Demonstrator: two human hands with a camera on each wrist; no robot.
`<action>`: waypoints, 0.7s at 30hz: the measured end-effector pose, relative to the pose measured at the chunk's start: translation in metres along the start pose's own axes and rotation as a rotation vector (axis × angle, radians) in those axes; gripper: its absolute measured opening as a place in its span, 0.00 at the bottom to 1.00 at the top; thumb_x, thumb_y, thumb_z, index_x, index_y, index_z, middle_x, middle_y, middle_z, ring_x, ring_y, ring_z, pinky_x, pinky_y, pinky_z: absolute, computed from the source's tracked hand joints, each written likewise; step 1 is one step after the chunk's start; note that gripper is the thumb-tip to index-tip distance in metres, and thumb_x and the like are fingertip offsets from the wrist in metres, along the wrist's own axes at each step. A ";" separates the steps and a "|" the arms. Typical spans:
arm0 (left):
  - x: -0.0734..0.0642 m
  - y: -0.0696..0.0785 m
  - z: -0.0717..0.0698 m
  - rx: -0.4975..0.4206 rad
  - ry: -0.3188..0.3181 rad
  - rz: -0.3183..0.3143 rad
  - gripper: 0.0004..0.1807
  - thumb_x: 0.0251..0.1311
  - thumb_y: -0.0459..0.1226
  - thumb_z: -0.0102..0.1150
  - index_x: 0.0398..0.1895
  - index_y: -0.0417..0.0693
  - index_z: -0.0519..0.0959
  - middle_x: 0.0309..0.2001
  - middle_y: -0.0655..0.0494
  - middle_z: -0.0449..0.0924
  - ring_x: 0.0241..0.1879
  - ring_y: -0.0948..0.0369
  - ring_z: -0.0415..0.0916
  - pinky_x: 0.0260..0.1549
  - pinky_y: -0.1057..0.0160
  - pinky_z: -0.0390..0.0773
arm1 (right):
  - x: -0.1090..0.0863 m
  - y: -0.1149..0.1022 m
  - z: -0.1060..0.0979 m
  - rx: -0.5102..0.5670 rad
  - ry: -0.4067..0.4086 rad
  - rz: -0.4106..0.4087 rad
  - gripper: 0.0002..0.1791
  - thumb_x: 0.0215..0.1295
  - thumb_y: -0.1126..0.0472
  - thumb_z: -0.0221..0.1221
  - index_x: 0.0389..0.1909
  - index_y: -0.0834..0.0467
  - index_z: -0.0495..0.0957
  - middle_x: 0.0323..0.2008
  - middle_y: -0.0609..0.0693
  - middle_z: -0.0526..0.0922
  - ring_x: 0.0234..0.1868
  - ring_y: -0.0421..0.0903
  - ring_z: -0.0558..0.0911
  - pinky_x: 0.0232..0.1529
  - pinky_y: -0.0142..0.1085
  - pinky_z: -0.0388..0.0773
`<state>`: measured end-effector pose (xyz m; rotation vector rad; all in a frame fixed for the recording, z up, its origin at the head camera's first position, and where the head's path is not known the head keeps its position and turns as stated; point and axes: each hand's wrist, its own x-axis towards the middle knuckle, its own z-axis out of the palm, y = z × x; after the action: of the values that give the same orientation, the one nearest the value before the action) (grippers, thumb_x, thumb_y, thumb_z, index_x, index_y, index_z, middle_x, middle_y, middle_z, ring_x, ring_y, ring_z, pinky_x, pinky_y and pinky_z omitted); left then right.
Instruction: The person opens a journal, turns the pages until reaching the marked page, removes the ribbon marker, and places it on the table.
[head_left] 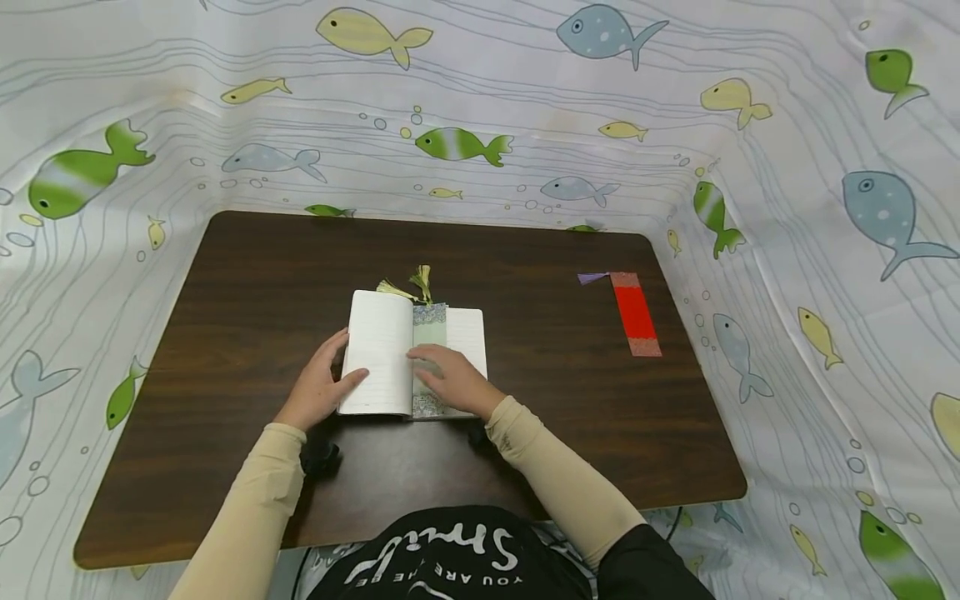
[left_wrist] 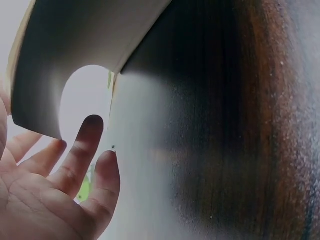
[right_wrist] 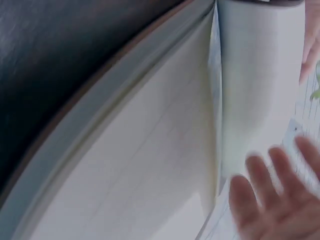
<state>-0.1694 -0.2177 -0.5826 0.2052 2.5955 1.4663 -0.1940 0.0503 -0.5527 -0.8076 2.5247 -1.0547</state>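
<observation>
An open notebook [head_left: 382, 350] with lined white pages lies in the middle of a dark brown table [head_left: 262, 275]. A green patterned bookmark [head_left: 430, 329] lies along its gutter, with yellow tassels [head_left: 420, 282] sticking out at the top. My left hand [head_left: 328, 377] holds the notebook's left half, thumb on the page and fingers [left_wrist: 75, 160] behind the raised cover [left_wrist: 75, 45]. My right hand [head_left: 450, 379] lies flat on the lower part of the bookmark, and its straight fingers [right_wrist: 272, 200] show beside the pages [right_wrist: 150, 165].
A red bookmark [head_left: 635, 315] with a purple tassel lies on the table to the right, apart from the notebook. A white fish-print cloth [head_left: 480, 125] surrounds the table on all sides.
</observation>
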 end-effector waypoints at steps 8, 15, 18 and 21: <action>0.002 0.003 0.005 0.016 -0.006 -0.025 0.47 0.72 0.46 0.61 0.82 0.39 0.45 0.77 0.33 0.49 0.64 0.36 0.66 0.54 0.36 0.73 | -0.003 0.024 -0.008 -0.026 0.264 0.342 0.17 0.76 0.61 0.54 0.61 0.59 0.79 0.57 0.59 0.77 0.52 0.54 0.79 0.53 0.46 0.77; 0.001 0.004 0.006 0.015 -0.003 -0.030 0.47 0.71 0.47 0.61 0.82 0.39 0.45 0.78 0.33 0.49 0.63 0.35 0.66 0.55 0.35 0.72 | 0.004 0.035 0.001 0.100 0.176 0.354 0.28 0.74 0.63 0.54 0.74 0.56 0.67 0.62 0.58 0.77 0.54 0.55 0.80 0.54 0.44 0.77; 0.001 0.003 0.007 0.010 0.006 -0.030 0.47 0.71 0.46 0.61 0.82 0.39 0.45 0.77 0.33 0.49 0.62 0.34 0.67 0.56 0.35 0.72 | 0.008 0.033 0.005 0.184 0.201 0.380 0.38 0.72 0.65 0.57 0.80 0.55 0.55 0.66 0.59 0.74 0.56 0.55 0.80 0.53 0.44 0.77; 0.002 0.003 0.007 0.013 0.005 -0.027 0.47 0.71 0.46 0.62 0.82 0.40 0.45 0.77 0.33 0.50 0.62 0.34 0.67 0.56 0.35 0.73 | 0.010 0.032 0.008 0.258 0.240 0.432 0.43 0.70 0.67 0.59 0.81 0.56 0.50 0.66 0.58 0.74 0.52 0.51 0.82 0.47 0.41 0.79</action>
<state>-0.1694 -0.2101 -0.5837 0.1671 2.6022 1.4428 -0.2110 0.0581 -0.5823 -0.0606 2.5080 -1.3396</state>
